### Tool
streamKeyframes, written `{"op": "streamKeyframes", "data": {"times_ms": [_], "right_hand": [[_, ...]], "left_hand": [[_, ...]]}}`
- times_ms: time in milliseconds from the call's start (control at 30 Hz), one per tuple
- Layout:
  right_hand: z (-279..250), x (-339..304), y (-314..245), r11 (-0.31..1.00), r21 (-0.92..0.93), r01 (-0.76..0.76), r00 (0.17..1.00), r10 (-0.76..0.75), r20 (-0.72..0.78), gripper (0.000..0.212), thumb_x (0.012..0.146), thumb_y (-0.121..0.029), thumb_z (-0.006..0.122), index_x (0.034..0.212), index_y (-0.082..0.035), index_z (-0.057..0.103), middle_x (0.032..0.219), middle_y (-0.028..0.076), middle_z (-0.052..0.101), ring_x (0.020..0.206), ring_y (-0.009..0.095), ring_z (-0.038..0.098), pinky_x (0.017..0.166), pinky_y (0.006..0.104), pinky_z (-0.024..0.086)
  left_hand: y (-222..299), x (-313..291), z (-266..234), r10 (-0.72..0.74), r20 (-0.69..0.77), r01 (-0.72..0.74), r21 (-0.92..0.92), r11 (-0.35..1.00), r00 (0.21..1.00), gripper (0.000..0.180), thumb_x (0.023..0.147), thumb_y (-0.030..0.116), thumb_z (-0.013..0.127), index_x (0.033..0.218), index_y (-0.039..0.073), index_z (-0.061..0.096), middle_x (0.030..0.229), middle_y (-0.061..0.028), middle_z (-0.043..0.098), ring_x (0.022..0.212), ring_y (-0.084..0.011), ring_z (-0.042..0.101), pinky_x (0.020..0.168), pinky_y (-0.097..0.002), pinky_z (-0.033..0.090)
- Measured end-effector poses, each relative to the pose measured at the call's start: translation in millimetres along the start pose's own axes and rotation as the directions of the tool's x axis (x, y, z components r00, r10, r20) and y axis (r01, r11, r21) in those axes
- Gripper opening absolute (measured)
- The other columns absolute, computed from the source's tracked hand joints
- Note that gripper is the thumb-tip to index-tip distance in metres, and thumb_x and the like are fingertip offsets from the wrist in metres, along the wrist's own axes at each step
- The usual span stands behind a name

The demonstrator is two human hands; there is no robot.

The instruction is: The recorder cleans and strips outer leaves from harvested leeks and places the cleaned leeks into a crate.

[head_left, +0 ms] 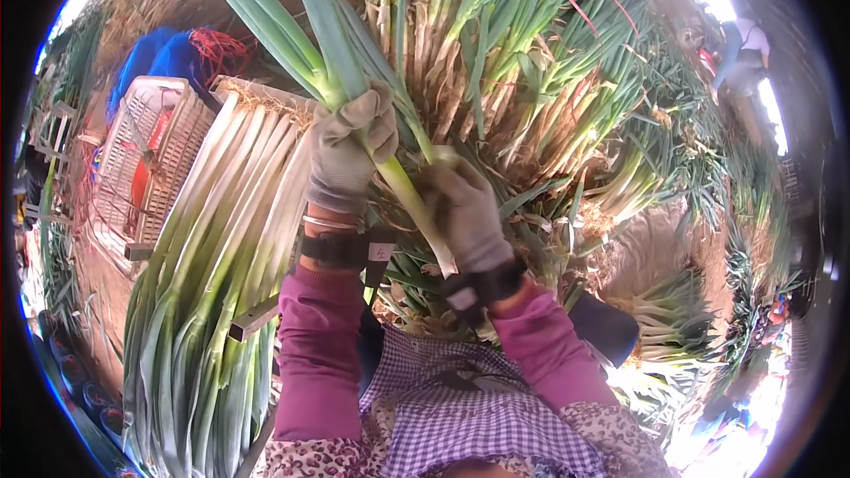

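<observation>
My left hand point(356, 134), in a grey work glove, is closed round a thick leek point(409, 197) just below where its leaves fan out. The leek slants, green leaves up to the far left and pale root end down toward my right wrist. My gloved right hand point(467, 208) is beside the stalk, its fingers curled on a loose outer leaf point(410, 119) that stands apart from the stem. Its fingertips are partly hidden. Left of my left forearm lies a row of trimmed leeks point(232, 186), white ends far and green leaves near.
A metal bar point(254, 318) juts out by the leek row. Beyond it stand a white plastic basket point(183, 87) and a blue bag point(149, 62) with red string point(217, 46). Untrimmed leeks point(531, 80) heap up ahead; more leeks point(664, 323) lie at right. Another person point(748, 42) is far right.
</observation>
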State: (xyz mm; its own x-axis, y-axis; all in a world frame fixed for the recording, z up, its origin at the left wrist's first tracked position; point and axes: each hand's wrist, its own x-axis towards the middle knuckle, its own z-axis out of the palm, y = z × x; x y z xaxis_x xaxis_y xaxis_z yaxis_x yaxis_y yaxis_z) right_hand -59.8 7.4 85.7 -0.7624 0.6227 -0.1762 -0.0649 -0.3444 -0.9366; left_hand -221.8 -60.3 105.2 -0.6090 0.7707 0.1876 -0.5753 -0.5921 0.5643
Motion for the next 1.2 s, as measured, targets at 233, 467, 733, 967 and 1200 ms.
{"op": "streamKeyframes", "data": {"times_ms": [233,467,733,967,1200], "right_hand": [[-166.2,-101.4,53.2,0.834,-0.492,-0.252,0.961,0.277,-0.021,0.027,0.091,-0.023,0.066,0.109,-0.004,0.061,0.092,0.001,0.062,0.075,0.008,0.057,0.066,0.0242,0.047],[-80.6,-67.7,22.3,0.676,-0.735,-0.051,0.913,0.33,0.241,0.041,0.085,-0.026,0.071,0.119,-0.005,0.062,0.09,0.006,0.067,0.08,0.011,0.062,0.073,0.0284,0.051],[-44.4,-29.8,3.0,0.932,-0.334,-0.144,0.862,0.284,0.421,0.031,0.089,-0.024,0.066,0.106,0.001,0.062,0.076,0.0,0.061,0.064,0.009,0.056,0.057,0.0237,0.046],[-140.1,-122.5,19.1,0.807,-0.525,-0.271,0.899,0.407,0.161,0.032,0.092,-0.027,0.065,0.105,0.002,0.064,0.082,-0.001,0.061,0.075,0.007,0.056,0.065,0.0246,0.044],[-148.8,-181.1,7.7,0.858,-0.408,-0.313,0.937,0.35,0.018,0.03,0.093,-0.026,0.066,0.106,0.001,0.066,0.079,-0.002,0.061,0.073,0.006,0.054,0.063,0.0227,0.043]], "left_hand": [[11.1,-2.6,1.7,0.083,-0.145,-0.052,0.21,0.976,0.986,0.021,0.087,0.024,0.064,0.09,0.006,0.055,0.071,0.0038,0.045,0.051,-0.0046,0.037,0.043,-0.0201,0.028],[4.5,3.1,-26.8,0.121,-0.18,-0.098,0.13,0.987,0.976,0.013,0.091,0.016,0.061,0.094,0.004,0.058,0.072,0.0014,0.05,0.054,-0.0083,0.045,0.046,-0.023,0.035],[-19.3,5.1,29.1,-0.084,-0.539,0.245,0.235,0.941,0.838,0.023,0.089,0.018,0.068,0.102,0.004,0.056,0.07,-0.0016,0.054,0.051,-0.0117,0.049,0.044,-0.0281,0.043],[-26.7,6.6,-16.5,-0.033,-0.584,0.195,0.217,0.956,0.811,0.016,0.088,0.018,0.069,0.091,0.006,0.059,0.066,0.0002,0.05,0.048,-0.0121,0.046,0.041,-0.0297,0.041],[-49.3,16.0,-52.7,0.007,-0.632,0.234,0.297,0.926,0.775,0.02,0.085,0.02,0.073,0.091,0.007,0.059,0.071,-0.0006,0.052,0.05,-0.0136,0.048,0.044,-0.0326,0.044]]}}
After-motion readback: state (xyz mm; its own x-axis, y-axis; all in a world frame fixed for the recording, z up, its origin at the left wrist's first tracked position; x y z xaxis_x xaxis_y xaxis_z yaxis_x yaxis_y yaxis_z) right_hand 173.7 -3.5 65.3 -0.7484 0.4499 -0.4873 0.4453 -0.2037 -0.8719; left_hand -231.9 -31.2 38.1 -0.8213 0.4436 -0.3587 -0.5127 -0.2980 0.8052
